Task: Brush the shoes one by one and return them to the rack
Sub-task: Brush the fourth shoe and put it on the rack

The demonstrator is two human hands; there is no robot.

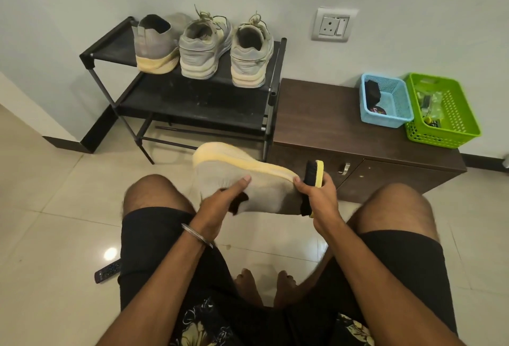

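Knees w/ black shorts (154, 235) nearest cam. Shoe rack (192, 97) well beyond fingers, 3 grey sneakers (203, 45) on top shelf. Grey slip-on shoe (248, 177) held sole-up: left hand (220, 205) fingers inside collar, thumb clamped on upper. Right hand (319, 197) fingers wrapped on yellow shoe brush (314, 175), bristles touching heel.

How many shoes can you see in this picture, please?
4. Three stand on the rack's top shelf: a grey slip-on, a laced sneaker, and another. The fourth shoe is held by the left hand. None seems hidden.
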